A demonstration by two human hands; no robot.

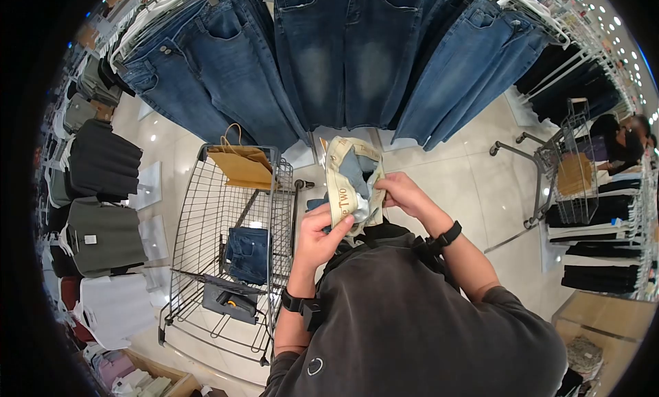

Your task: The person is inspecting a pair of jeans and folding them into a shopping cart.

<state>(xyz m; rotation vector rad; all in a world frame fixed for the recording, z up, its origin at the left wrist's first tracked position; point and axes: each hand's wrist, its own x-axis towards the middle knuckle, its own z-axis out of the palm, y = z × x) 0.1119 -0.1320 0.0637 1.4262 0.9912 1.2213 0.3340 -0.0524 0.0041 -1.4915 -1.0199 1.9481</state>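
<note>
Between my two hands hangs a pair of jeans (341,194), its waist held open towards me. The cream inner waistband carries brown lettering that includes "Two", and light blue lining shows inside. My left hand (321,238) grips the waistband's near left edge, thumb on the inside. On the other side, my right hand (403,193) pinches the right edge of the waist. The legs of the jeans are mostly hidden below my hands. To the left stands a wire shopping cart (195,212) with folded dark blue jeans (248,254) in it.
A brown paper bag (240,165) sits at the cart's far end. Ahead hang blue jeans (347,61) on racks. Dark shirts (106,236) line the left. Another cart (542,165) stands at right, near a person (621,139). A wooden bin (604,321) is at lower right.
</note>
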